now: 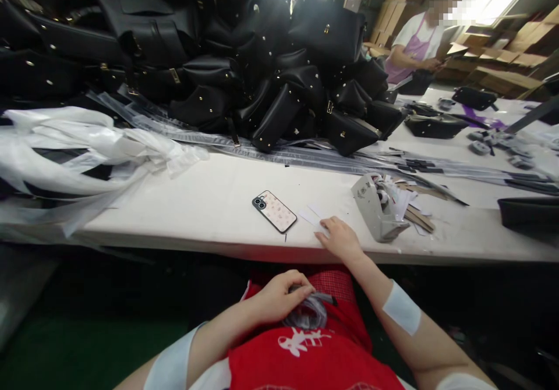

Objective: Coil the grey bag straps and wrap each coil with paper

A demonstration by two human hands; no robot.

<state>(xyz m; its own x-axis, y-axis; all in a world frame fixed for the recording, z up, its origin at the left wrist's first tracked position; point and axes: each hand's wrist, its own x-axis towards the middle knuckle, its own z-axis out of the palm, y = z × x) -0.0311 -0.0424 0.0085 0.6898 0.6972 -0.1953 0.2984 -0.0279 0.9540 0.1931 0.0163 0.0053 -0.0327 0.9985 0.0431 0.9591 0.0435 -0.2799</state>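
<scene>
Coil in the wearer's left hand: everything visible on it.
The coil is greyish and partly translucent, wound in a rounded loop; it looks like plastic, though the exact material can't be made out. A dark-tipped end sticks out toward the picture's right. The left hand grips its upper side, hiding part of it. It sits at the lap, against red clothing.

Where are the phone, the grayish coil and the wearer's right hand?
Phone [276,212], head view: middle of its patterned back.
Grayish coil [312,314], head view: its exposed loops.
Right hand [340,239], head view: back of the hand.
</scene>
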